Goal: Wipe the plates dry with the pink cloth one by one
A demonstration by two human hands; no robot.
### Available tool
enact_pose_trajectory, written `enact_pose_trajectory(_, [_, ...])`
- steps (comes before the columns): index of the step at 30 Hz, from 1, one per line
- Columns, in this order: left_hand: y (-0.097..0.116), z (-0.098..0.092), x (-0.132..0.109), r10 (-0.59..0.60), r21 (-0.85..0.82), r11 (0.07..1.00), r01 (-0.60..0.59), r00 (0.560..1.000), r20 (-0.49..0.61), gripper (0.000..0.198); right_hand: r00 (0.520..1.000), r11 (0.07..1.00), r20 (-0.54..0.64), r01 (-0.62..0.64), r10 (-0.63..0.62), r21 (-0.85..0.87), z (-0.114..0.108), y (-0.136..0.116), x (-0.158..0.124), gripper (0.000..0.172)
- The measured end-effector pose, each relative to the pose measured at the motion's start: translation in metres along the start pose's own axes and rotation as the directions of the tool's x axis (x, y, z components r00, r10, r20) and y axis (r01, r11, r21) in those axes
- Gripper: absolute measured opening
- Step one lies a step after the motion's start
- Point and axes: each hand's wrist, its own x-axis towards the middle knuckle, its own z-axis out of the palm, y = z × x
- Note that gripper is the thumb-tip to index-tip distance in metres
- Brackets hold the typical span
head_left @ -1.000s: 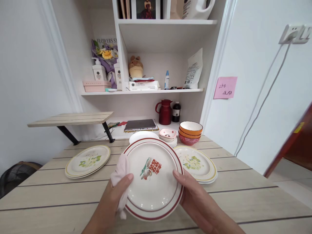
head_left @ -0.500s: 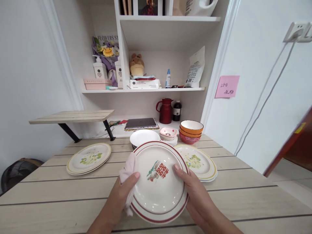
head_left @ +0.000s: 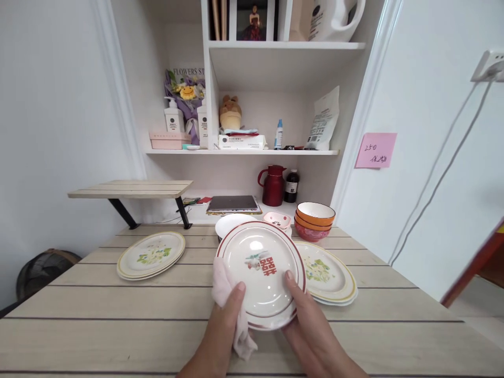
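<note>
A white plate (head_left: 262,299) with dark red rings and a red and green motif is held tilted above the wooden table. My left hand (head_left: 224,325) grips its lower left edge through a pale pink cloth (head_left: 222,283), whose end hangs below the rim. On the plate's right side, my right hand (head_left: 311,320) holds the edge with the thumb on its face and the fingers behind. Yellow-rimmed floral plates lie stacked at the left (head_left: 151,254) and at the right (head_left: 328,273), partly behind the held plate.
Orange and red bowls (head_left: 314,223) stand stacked at the back right. Behind the held plate are a white bowl (head_left: 232,223) and a small pink dish (head_left: 277,219). A raised wooden shelf (head_left: 129,189) stands back left. A red jug (head_left: 273,185) is near a laptop (head_left: 232,203).
The held plate has tilted and turned slightly, its lower edge rising. My left hand and the cloth have moved toward the plate's bottom. The view has shifted, so the surroundings appear farther right.
</note>
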Motion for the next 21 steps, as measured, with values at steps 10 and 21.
enact_pose_trajectory(10, [0.042,-0.017,-0.013,0.167,0.260,0.948,-0.183,0.982,0.083,0.062,0.990,0.965,0.127,0.096,-0.067,-0.244,-0.005,-0.044,-0.008,0.052])
enact_pose_trajectory(21, [0.030,-0.021,-0.003,0.065,0.210,0.974,-0.080,0.995,0.079,0.065,0.994,0.974,0.049,0.110,-0.102,-0.199,-0.006,-0.028,-0.003,0.060])
